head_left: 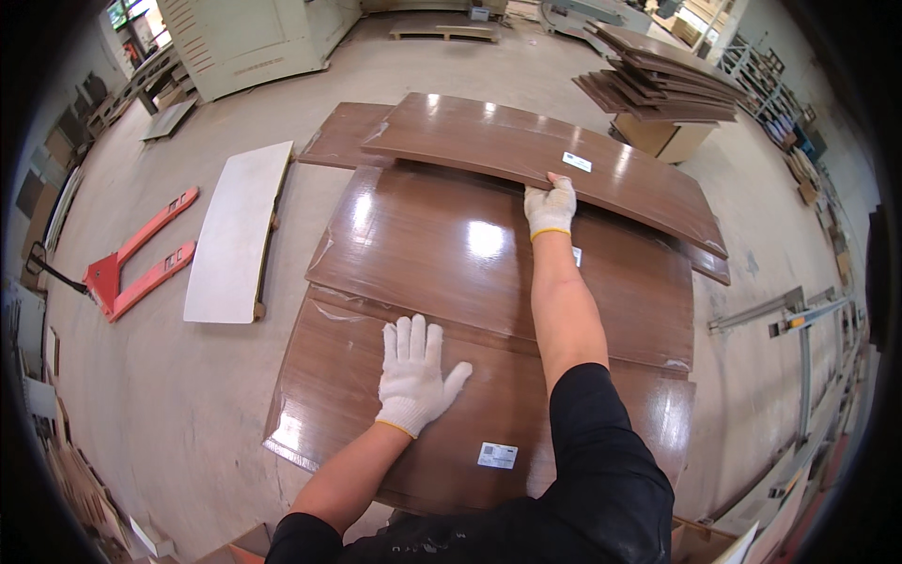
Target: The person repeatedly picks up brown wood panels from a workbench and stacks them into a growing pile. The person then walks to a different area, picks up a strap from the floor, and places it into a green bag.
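My left hand (413, 371), in a white knitted glove, lies flat with spread fingers on the nearest glossy brown wood-grain panel (324, 385), which carries a white label (498, 456). Farther off, my gloved right hand (551, 207) grips the near edge of the far brown panel (498, 136). That panel sits askew, raised above the middle brown panel (423, 221). A gap shows under its near edge. Most of my right fingers are hidden at that edge. The panels seem wrapped in clear film.
Left of the panels lie a white board (240, 230) and a red pallet truck (117, 282). A stack of brown panels (662, 80) rises at the back right. Metal rails (803, 320) stand at the right. A large beige cabinet (249, 42) stands at the back left.
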